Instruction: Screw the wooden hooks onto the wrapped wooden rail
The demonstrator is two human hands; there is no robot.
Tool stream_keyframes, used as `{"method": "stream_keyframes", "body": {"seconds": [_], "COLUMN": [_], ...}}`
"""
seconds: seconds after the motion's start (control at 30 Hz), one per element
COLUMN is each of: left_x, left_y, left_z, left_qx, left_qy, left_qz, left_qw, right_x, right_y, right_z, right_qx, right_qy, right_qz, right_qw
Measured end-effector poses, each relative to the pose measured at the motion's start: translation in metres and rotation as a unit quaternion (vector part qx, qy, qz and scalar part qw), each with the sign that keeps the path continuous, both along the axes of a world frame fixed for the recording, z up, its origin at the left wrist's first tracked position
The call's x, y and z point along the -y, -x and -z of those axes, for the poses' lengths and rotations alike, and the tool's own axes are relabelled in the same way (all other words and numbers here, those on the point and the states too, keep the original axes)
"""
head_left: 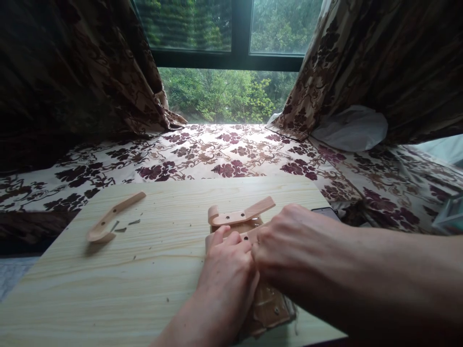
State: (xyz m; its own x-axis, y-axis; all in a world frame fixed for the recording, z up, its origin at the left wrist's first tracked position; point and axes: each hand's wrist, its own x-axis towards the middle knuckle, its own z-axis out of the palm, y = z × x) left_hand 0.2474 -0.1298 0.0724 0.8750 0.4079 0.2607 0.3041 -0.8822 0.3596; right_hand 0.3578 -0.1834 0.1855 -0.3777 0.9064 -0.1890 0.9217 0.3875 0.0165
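A pale wooden hook lies partly under my left hand (229, 262), whose fingers curl over its near side and press it down on a brown, tape-wrapped block (269, 308). A dark screw hole shows in it between my hands. Close against it, my right hand (277, 236) is closed in a fist over the hook's right part, and what its fingers hold is hidden. Just beyond, a second wooden hook (237, 217) with two dark holes rests at the block's far end, its curled end to the left.
A third wooden hook (104, 221) lies on the left of the pale wooden table (119, 294), beside several grey slivers (121, 230). Small dark crumbs dot the tabletop. At the right edge sits a dark phone-like object (327, 212). Floral cloth (224, 149) covers the ledge beyond.
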Motion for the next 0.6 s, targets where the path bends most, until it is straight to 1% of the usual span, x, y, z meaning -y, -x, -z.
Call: {"method": "stream_keyframes", "body": {"seconds": [0.13, 0.2, 0.33, 0.43, 0.5, 0.57, 0.6], "left_x": [0.0, -0.001, -0.001, -0.001, -0.001, -0.002, -0.002], "left_y": [-0.001, -0.001, 0.0, 0.001, 0.001, 0.001, 0.0], "left_z": [0.0, 0.002, 0.01, 0.015, 0.015, 0.014, 0.014], "left_qx": [-0.002, 0.0, 0.009, 0.012, 0.003, -0.007, -0.009], "left_qy": [0.029, 0.028, 0.012, 0.016, 0.016, 0.011, 0.009], "left_qz": [-0.01, -0.015, -0.005, -0.009, -0.017, -0.019, -0.018], "left_qw": [1.0, 1.0, 1.0, 1.0, 1.0, 1.0, 1.0], "right_x": [-0.001, -0.002, -0.011, -0.013, -0.008, 0.002, 0.008], "right_y": [-0.002, -0.003, -0.003, -0.004, -0.006, -0.01, -0.012], "right_z": [-0.002, -0.003, -0.006, -0.01, -0.012, -0.013, -0.013], "right_qx": [0.023, 0.035, 0.058, 0.065, 0.06, 0.025, -0.004], "right_qy": [0.06, 0.084, 0.116, 0.113, 0.112, 0.077, 0.04], "right_qz": [-0.029, -0.031, -0.027, -0.014, -0.011, -0.017, -0.023], "right_qw": [0.998, 0.995, 0.991, 0.991, 0.992, 0.997, 0.999]}}
